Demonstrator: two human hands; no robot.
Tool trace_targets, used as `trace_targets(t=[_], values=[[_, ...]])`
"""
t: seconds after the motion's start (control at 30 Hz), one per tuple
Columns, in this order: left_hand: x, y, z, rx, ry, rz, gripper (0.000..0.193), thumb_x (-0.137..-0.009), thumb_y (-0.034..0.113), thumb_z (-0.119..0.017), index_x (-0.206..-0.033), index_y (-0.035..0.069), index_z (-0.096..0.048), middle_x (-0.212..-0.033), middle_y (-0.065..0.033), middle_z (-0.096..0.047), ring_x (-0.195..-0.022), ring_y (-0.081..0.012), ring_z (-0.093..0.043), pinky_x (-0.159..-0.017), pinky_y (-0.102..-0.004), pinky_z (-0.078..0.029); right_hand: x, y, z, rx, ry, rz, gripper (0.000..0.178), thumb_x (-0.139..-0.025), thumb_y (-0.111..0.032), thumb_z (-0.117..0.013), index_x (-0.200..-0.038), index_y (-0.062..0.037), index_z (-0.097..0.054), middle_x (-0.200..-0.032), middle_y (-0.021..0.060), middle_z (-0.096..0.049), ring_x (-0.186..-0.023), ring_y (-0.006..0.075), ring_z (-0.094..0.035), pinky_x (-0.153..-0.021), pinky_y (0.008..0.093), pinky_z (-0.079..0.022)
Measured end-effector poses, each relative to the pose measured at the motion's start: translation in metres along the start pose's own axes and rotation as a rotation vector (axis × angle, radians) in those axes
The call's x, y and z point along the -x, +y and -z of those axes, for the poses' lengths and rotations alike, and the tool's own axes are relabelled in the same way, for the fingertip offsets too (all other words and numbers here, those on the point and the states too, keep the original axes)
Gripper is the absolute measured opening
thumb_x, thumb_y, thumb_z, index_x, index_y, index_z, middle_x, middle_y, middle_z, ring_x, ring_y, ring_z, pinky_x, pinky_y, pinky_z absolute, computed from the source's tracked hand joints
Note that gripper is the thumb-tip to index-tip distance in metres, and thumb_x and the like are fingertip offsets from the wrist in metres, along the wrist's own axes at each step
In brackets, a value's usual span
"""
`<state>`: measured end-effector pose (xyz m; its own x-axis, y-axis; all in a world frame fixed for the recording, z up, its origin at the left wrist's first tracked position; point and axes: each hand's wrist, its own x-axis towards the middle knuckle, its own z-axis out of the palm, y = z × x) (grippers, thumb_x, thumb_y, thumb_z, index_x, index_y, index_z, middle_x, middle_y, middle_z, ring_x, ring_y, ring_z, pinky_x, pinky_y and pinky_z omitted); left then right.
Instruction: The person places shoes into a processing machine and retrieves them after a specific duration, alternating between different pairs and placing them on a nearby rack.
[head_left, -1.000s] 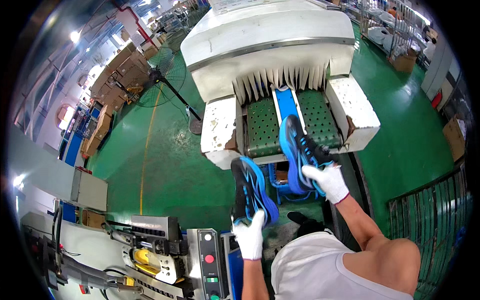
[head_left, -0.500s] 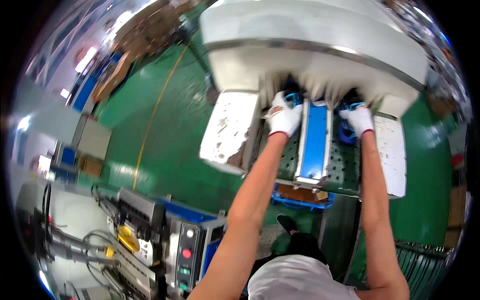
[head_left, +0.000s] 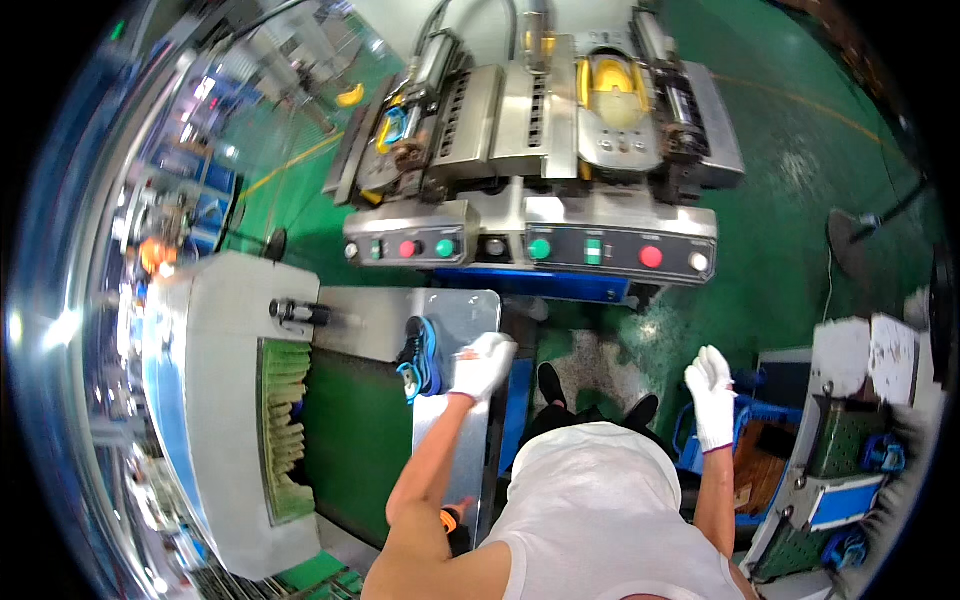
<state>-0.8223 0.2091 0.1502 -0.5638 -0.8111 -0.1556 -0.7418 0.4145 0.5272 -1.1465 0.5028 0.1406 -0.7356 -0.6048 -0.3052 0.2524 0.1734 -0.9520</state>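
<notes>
My left hand (head_left: 484, 366), in a white glove, hovers over the metal table (head_left: 468, 308), just right of a black and blue sports shoe (head_left: 428, 358). Whether it touches the shoe I cannot make out, and its fingers are bunched and partly hidden. My right hand (head_left: 712, 398), gloved the same way, is held out with nothing in it, fingers stretched, above the floor beside a blue cart (head_left: 748, 412). Two blue and black shoes, one farther shoe (head_left: 882, 453) and one nearer shoe (head_left: 845, 547), lie on the conveyor lanes at the far right.
Ahead stands a press machine (head_left: 535, 110) with yellow forms and a panel of coloured buttons (head_left: 620, 250). At left is a white housing (head_left: 215, 400) with a bristle curtain (head_left: 285, 430) over a green belt (head_left: 355, 440). A dark cylindrical object (head_left: 300, 312) sits near it.
Both hands have come off the two shoes at the bristle-fronted machine. My view has turned, with that machine now at right. My left hand has moved to the shoe on the metal table.
</notes>
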Motion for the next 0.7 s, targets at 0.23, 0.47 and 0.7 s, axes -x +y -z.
trace_targets(t=[0.23,0.47,0.7], values=[[0.107,-0.211,0.127,0.196,0.72,0.707,0.038,-0.095,0.033,-0.072,-0.117,0.001,-0.066,-0.1,-0.0165,-0.074,-0.091,-0.0283,-0.072,-0.083,-0.042,-0.056,-0.038,-0.041,-0.19,0.303,-0.344,0.012,0.063,-0.095,-0.009,-0.073,-0.15,0.0001,-0.044,-0.15,0.0217,-0.051,-0.14,0.0309,-0.051,-0.117,0.0409,-0.041],[0.06,-0.211,0.025,0.22,0.487,0.681,0.078,-0.073,0.034,-0.089,-0.136,0.004,-0.055,-0.125,-0.0207,-0.068,-0.113,-0.0385,-0.067,-0.099,-0.0466,-0.052,-0.066,-0.136,-0.405,0.831,-0.479,0.305,0.07,-0.091,-0.03,-0.078,-0.147,-0.0002,-0.049,-0.145,0.0186,-0.058,-0.134,0.0275,-0.056,-0.113,0.038,-0.043],[0.019,-0.217,0.021,0.288,0.589,0.758,0.063,-0.073,0.028,-0.087,-0.125,0.006,-0.061,-0.112,-0.0164,-0.072,-0.1,-0.0365,-0.071,-0.088,-0.0459,-0.055,-0.172,-0.243,-0.63,0.288,-0.54,0.609,0.062,-0.091,-0.026,-0.074,-0.142,0.0009,-0.052,-0.135,0.0158,-0.064,-0.125,0.0229,-0.061,-0.105,0.0346,-0.049]])
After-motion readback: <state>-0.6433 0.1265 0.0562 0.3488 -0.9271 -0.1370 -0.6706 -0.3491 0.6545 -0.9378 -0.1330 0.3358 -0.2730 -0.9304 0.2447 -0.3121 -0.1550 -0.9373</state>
